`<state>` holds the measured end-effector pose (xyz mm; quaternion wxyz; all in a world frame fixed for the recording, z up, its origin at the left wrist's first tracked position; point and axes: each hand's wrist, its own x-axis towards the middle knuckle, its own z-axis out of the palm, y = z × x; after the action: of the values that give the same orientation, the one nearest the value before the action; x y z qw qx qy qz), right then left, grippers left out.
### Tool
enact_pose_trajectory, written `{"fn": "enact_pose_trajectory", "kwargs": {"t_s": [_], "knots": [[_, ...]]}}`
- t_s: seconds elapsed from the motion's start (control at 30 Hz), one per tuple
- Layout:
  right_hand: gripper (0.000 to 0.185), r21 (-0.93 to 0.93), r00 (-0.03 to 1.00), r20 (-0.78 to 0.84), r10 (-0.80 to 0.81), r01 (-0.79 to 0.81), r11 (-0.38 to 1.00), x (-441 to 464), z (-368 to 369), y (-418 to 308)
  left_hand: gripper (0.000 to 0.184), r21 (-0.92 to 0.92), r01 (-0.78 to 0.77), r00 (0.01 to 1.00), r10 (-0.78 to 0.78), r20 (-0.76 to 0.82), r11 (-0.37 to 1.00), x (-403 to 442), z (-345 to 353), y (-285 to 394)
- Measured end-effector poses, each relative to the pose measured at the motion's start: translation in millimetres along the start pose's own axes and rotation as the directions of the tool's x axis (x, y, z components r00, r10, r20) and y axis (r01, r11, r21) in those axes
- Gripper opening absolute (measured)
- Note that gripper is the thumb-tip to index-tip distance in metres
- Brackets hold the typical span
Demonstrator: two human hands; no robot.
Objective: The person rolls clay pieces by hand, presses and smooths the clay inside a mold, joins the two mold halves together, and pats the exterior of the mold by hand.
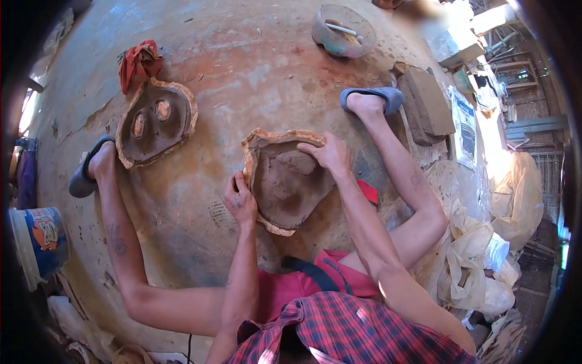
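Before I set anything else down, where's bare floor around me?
Between the clay-lined mold by your left foot and your left hand; between your left shin and forearm; and beyond the mold under your right hand, toward the bowl. Your right side is crowded with brown slabs and plastic bags.

Right hand [334, 155] partly hides mould [285, 188]; top-right shape [424, 13] blurred

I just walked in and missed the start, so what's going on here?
Someone seated has both hands on a rough-rimmed form lined with what looks like clay. The left hand is at its left edge; the right hand is at the upper right, thumb over the inside. A second, similar form lies farther left, with a red cloth beyond it.
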<state>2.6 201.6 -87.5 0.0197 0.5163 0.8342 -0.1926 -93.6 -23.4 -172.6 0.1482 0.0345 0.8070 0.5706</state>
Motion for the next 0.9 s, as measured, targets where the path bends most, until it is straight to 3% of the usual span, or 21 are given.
{"fn": "enact_pose_trajectory", "kwargs": {"t_s": [0.07, 0.27, 0.33, 0.47, 0.6, 0.8, 0.9], "knots": [[0.081, 0.097, 0.988, 0.074, 0.137, -0.144, 0.985, -6, 2, 11, 0.037, 0.025, -0.005, 1.000, 0.006, -0.019, 1.000, -2, -2, -4], [0.081, 0.046, 0.982, -0.072, 0.177, -0.174, 0.984, -25, 0, 14, 0.039, 0.064, -0.039, 0.999, 0.041, -0.021, 0.997, 5, 4, 3], [0.080, 0.059, 0.970, -0.027, 0.241, -0.240, 0.969, -32, 8, 23, 0.040, 0.099, -0.067, 0.997, 0.071, -0.037, 0.993, -1, 0, -4], [0.072, 0.068, 0.966, -0.141, 0.218, -0.210, 0.975, -32, 5, 22, 0.040, 0.016, -0.042, 0.999, 0.043, -0.021, 0.999, -2, 2, 8], [0.069, 0.242, 0.966, 0.006, 0.257, -0.250, 0.937, -39, 17, 36, 0.041, 0.044, -0.037, 0.999, 0.039, -0.023, 0.998, -1, -3, 0], [0.067, 0.194, 0.930, -0.081, 0.358, -0.338, 0.921, -49, 20, 44, 0.041, 0.058, -0.059, 0.998, 0.059, -0.009, 0.997, 2, 1, 4], [0.066, 0.257, 0.894, -0.150, 0.422, -0.377, 0.890, -57, 33, 37, 0.042, 0.053, -0.037, 0.999, 0.037, -0.001, 0.998, -4, -2, -1]]}}
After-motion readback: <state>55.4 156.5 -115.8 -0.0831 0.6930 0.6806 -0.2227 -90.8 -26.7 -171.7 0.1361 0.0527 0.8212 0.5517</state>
